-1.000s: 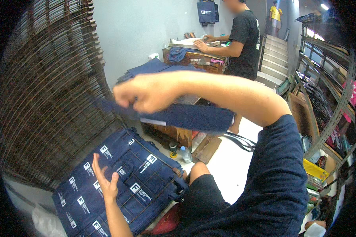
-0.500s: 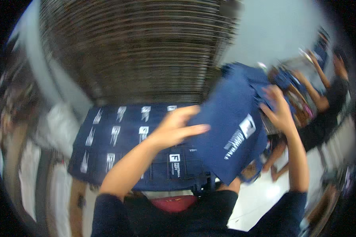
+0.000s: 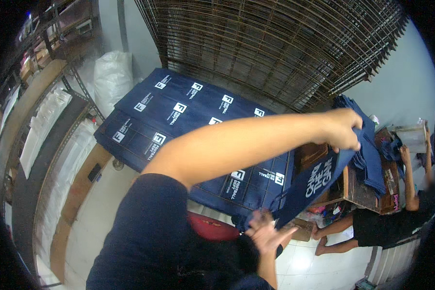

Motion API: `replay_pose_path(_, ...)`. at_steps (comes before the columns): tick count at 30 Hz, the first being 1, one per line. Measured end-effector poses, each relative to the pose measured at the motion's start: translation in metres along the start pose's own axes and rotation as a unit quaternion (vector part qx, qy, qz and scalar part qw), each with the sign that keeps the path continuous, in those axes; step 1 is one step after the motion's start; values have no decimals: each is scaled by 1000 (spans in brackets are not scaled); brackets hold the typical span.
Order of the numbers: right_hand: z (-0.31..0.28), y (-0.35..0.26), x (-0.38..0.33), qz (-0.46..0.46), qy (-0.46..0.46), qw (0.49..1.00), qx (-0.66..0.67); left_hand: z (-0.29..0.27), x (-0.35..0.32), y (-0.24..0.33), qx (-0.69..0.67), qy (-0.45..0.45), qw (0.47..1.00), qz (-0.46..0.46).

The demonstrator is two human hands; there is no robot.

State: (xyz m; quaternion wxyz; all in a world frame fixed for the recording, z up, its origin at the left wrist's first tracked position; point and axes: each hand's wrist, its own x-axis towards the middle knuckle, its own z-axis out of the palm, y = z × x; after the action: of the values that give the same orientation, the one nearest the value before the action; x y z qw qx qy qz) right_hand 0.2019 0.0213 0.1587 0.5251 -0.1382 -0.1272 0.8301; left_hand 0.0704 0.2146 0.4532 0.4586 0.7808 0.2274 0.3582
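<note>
My left arm reaches across the view to the right, and my left hand (image 3: 342,129) is closed on the upper end of a navy fabric piece (image 3: 319,181) with white lettering. The piece hangs slantwise down toward my lap. By its lower end is my right hand (image 3: 267,236), fingers spread and slightly blurred. A stack of navy fabric pieces (image 3: 369,166) lies just beyond my left hand, draped over a wooden table (image 3: 345,186). On my left, navy cloth panels (image 3: 179,99) with repeated white prints cover a wide surface; my forearm hides part of them.
Stacked wire racks (image 3: 275,43) rise behind the panels. At left stand a shelf unit (image 3: 58,159) and a white plastic-wrapped bundle (image 3: 112,77). A co-worker in black (image 3: 396,224) sits at the right, hands at the wooden table. A red seat (image 3: 211,228) shows below me.
The view has swung to the right. The fabric, earlier held up between both hands, now hangs from my left hand, which has reached right; my right hand has dropped toward my lap.
</note>
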Motion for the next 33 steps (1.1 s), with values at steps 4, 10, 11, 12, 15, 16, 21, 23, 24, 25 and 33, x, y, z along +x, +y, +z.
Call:
replay_pose_path(4, -21, -92, 41, -221, 73, 969, -82, -57, -34, -8, 62, 55, 996, 42)
replay_pose_path(10, -9, -147, 125, -252, 226, 873, -352, -88, -137, -156, 2, 307, 944, -121)
replay_pose_path(11, -20, -151, 134, -251, 243, 858, -377, -80, -147, -187, 14, 324, 932, -163)
replay_pose_path(12, -35, -155, 143, -251, 262, 841, -401, -69, -152, -220, 26, 337, 919, -204)
replay_pose_path(15, -97, -156, 186, -230, 331, 779, -480, -50, -172, -321, 99, 363, 877, -298)
replay_pose_path(16, -116, -153, 199, -238, 338, 749, -517, -42, -177, -345, 170, 367, 860, -312)
replay_pose_path(21, -181, -137, 226, -233, 394, 668, -586, -17, -189, -380, 207, 356, 832, -372)
replay_pose_path(23, -184, -134, 223, -206, 418, 663, -586, -14, -188, -382, 213, 351, 833, -372)
replay_pose_path(24, -168, -128, 222, -185, 420, 672, -581, -14, -192, -385, 215, 354, 830, -375)
replay_pose_path(25, -159, -124, 224, -163, 423, 680, -577, -14, -195, -388, 227, 352, 825, -380)
replay_pose_path(33, -180, -127, 226, -188, 411, 692, -563, -13, -200, -404, 258, 365, 821, -356)
